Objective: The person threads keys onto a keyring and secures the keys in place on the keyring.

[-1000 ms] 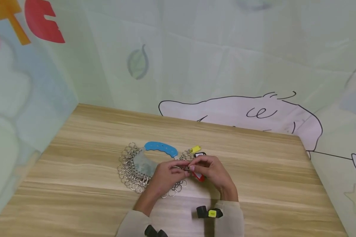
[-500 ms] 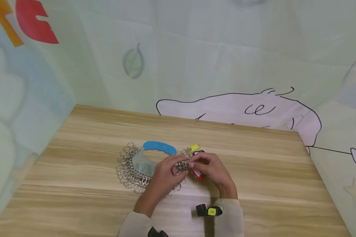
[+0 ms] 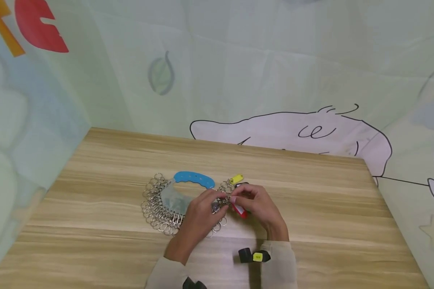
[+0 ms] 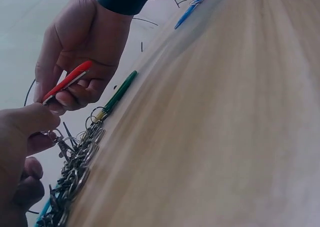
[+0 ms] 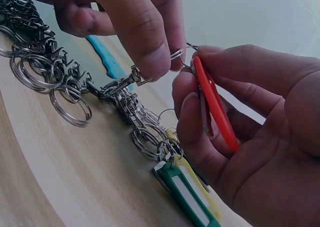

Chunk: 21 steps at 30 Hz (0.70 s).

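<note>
My left hand pinches a metal split ring between thumb and finger; a swivel clasp links it to the key rack. My right hand holds a red key tag in its fingers, the tag's thin ring meeting the split ring. Whether the two rings are linked I cannot tell. The key rack is a curved clear plate with a blue grip and many clasps and rings along its edge. My left hand hides part of its right side.
A yellow key tag lies beyond my hands, attached to rings. Beside it in the right wrist view is a green key tag. A thin blue thing lies farther off. The wooden table meets a printed cloth wall.
Both hands stay together over the rack's right side. My left fingers have shifted their grip around the rings and clasp, while the right hand keeps the red tag. The head view has shifted slightly.
</note>
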Motion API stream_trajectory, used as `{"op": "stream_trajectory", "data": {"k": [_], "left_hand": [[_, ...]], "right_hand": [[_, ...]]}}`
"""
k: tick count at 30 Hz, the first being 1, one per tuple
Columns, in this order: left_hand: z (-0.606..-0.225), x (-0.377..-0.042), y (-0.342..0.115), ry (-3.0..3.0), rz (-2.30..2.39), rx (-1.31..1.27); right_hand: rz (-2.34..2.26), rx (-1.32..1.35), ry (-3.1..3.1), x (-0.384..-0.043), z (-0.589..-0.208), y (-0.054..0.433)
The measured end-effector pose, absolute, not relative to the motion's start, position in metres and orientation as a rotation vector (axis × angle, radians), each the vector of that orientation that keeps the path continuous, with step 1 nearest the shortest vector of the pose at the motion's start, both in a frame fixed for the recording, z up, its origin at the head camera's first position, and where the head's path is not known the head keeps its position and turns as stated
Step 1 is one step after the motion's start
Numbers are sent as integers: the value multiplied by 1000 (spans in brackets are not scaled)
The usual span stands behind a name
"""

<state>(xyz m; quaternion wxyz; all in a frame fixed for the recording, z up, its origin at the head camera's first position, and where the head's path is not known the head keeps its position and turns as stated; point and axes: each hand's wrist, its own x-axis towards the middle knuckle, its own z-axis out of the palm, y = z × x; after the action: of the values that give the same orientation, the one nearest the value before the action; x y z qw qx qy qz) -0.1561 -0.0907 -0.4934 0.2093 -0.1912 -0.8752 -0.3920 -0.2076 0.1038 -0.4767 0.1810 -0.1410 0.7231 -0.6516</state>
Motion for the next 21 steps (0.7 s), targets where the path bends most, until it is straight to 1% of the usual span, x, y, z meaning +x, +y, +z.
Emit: {"op": "stream_trajectory", "data": {"k": [6, 21], "left_hand": [[-495, -157, -92, -2403, -1176, -546], [-496, -158, -95, -2437, -1192, -540]], "right_hand": [[-1859, -401, 2047, -208, -475, 104], [-1878, -412, 2045, -208, -478, 105]]}}
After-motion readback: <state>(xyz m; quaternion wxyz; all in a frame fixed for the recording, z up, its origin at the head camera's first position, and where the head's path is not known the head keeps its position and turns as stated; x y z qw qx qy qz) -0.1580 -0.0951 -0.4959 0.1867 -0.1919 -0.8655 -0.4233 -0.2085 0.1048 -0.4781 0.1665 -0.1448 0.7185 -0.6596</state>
